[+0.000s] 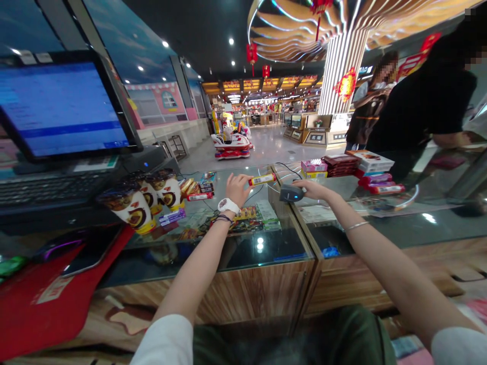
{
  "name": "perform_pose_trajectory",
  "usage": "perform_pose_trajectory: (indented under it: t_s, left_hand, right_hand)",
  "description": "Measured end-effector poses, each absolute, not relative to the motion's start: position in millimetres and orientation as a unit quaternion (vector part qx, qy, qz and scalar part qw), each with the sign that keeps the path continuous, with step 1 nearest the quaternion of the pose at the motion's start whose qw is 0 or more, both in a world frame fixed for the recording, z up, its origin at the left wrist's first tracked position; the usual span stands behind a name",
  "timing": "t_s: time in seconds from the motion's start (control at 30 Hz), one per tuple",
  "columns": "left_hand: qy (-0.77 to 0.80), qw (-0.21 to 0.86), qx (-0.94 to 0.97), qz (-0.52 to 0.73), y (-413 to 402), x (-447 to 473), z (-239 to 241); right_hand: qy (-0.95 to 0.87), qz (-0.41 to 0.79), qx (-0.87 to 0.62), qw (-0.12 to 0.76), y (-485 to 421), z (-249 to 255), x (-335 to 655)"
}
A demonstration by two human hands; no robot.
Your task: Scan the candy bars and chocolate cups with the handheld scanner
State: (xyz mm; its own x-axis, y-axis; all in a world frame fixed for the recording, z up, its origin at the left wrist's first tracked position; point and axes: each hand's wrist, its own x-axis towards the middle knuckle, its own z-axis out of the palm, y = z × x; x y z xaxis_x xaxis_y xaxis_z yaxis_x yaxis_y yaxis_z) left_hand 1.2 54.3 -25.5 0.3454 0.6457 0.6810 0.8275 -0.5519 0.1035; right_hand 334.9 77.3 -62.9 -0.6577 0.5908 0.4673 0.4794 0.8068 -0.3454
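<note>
My left hand (238, 189), with a white watch on its wrist, is closed on one end of a yellow-and-red candy roll (262, 179), held level above the glass counter. My right hand (312, 189) grips a dark barcode scanner (291, 193) that shows a blue light; its head points toward the candy roll. Left of my left hand lie a red-wrapped roll (200, 196), several small snack packs (190, 185) and a purple pack (172, 217). Brown-topped snack cups (167, 190) stand beside them.
A monitor (64, 111) and keyboard (41, 187) stand at the left, near a phone (93, 249) on a red mat (45, 309). Stacked boxes and packs (375, 161) sit on the right counter. Two people stand beyond it. A scanner cable (288, 166) runs behind.
</note>
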Motion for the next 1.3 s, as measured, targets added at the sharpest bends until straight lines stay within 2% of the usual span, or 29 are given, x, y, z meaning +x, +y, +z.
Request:
perform_pose_trajectory:
  t_s: [0.13,0.43,0.6,0.73,1.1,1.3]
  left_hand:
    - [-0.456,0.128,-0.809,-0.347,56.2,-0.8,-26.3]
    - [-0.460,0.125,-0.801,-0.362,60.5,-4.8,-27.4]
    - [-0.466,0.120,-0.797,-0.365,61.0,-5.4,-27.2]
    - [-0.467,0.114,-0.793,-0.373,62.6,-7.0,-28.0]
    - [-0.501,0.091,-0.772,-0.381,68.0,-15.9,-30.7]
    - [-0.506,0.089,-0.772,-0.373,67.5,-16.9,-31.0]
  right_hand:
    - [-0.883,0.080,-0.326,0.328,70.3,-56.8,326.6]
    - [-0.796,0.060,-0.370,0.475,45.0,-36.8,300.5]
    - [-0.770,0.077,-0.386,0.502,37.7,-32.9,295.9]
    - [-0.795,0.053,-0.382,0.468,33.8,-29.4,293.0]
    - [-0.819,-0.077,-0.505,0.263,10.7,-20.7,265.3]
    - [-0.812,-0.107,-0.521,0.241,8.4,-19.8,262.4]
